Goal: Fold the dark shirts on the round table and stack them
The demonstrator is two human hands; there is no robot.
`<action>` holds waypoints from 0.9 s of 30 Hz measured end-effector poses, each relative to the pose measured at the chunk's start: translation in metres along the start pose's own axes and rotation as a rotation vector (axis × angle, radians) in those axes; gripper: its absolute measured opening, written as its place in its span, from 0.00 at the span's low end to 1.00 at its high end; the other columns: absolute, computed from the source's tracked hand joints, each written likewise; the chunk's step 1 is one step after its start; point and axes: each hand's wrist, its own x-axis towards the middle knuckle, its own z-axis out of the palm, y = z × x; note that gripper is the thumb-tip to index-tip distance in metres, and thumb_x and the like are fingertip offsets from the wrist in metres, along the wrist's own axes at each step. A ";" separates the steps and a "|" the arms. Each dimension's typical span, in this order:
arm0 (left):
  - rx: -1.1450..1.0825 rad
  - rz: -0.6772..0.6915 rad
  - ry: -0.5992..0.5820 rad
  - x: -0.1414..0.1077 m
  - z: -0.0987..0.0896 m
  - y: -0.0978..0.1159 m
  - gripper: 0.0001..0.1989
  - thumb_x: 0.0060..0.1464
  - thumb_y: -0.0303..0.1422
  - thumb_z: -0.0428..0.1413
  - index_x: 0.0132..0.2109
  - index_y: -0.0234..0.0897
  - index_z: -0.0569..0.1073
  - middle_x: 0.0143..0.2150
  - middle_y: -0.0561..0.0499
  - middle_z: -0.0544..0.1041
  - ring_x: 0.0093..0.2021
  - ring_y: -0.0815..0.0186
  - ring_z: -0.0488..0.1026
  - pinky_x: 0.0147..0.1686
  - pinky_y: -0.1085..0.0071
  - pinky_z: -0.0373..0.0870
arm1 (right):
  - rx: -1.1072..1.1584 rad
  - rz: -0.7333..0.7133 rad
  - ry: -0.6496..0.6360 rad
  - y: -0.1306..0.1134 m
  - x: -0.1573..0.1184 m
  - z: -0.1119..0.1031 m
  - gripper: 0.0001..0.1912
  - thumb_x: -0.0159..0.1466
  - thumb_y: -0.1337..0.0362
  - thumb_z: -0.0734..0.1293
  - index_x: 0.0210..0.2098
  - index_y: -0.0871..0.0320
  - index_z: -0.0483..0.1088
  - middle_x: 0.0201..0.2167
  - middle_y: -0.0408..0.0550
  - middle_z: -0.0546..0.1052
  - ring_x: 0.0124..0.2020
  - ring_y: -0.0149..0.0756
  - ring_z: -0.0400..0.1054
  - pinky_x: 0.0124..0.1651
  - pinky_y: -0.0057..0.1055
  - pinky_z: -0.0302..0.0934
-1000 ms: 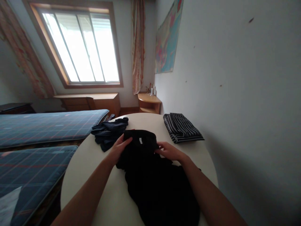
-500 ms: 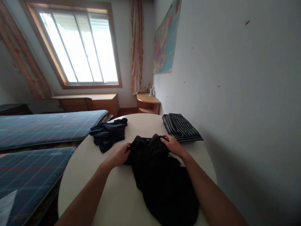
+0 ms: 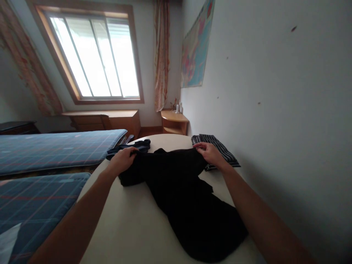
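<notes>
A black garment (image 3: 176, 183) is stretched between my two hands at its far edge, and its lower part lies on the round cream table (image 3: 123, 227). My left hand (image 3: 123, 159) pinches the far left corner, in front of a crumpled dark navy cloth (image 3: 144, 145) that it partly hides. The far right corner is pinched by my right hand (image 3: 209, 152), which is beside a folded black-and-white striped cloth (image 3: 220, 146). Fine details of the black fabric are too dark to make out.
Two blue plaid mattresses (image 3: 63, 148) stand left of the table. A white wall (image 3: 288, 128) runs close along the right side. Beyond the table are a wooden desk (image 3: 121, 117) and a small corner shelf (image 3: 174, 116).
Both hands have moved apart and slightly away, lifting and spreading the garment's far edge. The black fabric now covers part of the navy cloth.
</notes>
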 end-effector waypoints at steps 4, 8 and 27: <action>0.091 0.001 0.071 0.042 -0.023 0.000 0.16 0.60 0.34 0.50 0.51 0.44 0.77 0.47 0.46 0.81 0.48 0.52 0.77 0.49 0.61 0.70 | -0.116 -0.074 0.065 -0.018 0.043 -0.009 0.14 0.64 0.66 0.62 0.40 0.58 0.81 0.34 0.49 0.82 0.35 0.38 0.74 0.43 0.33 0.66; 0.073 -0.061 0.238 0.073 -0.024 0.014 0.19 0.63 0.35 0.48 0.58 0.42 0.72 0.51 0.43 0.79 0.51 0.51 0.75 0.51 0.58 0.69 | -0.192 -0.099 0.231 -0.021 0.085 -0.002 0.17 0.65 0.69 0.59 0.43 0.59 0.80 0.41 0.53 0.82 0.44 0.41 0.75 0.53 0.37 0.65; 0.063 -0.050 -0.102 -0.029 0.100 0.075 0.18 0.61 0.31 0.51 0.57 0.36 0.68 0.52 0.40 0.76 0.56 0.52 0.69 0.50 0.63 0.66 | -0.470 -0.266 -0.406 -0.047 -0.041 0.098 0.16 0.63 0.48 0.67 0.43 0.51 0.77 0.37 0.47 0.81 0.42 0.43 0.74 0.55 0.40 0.56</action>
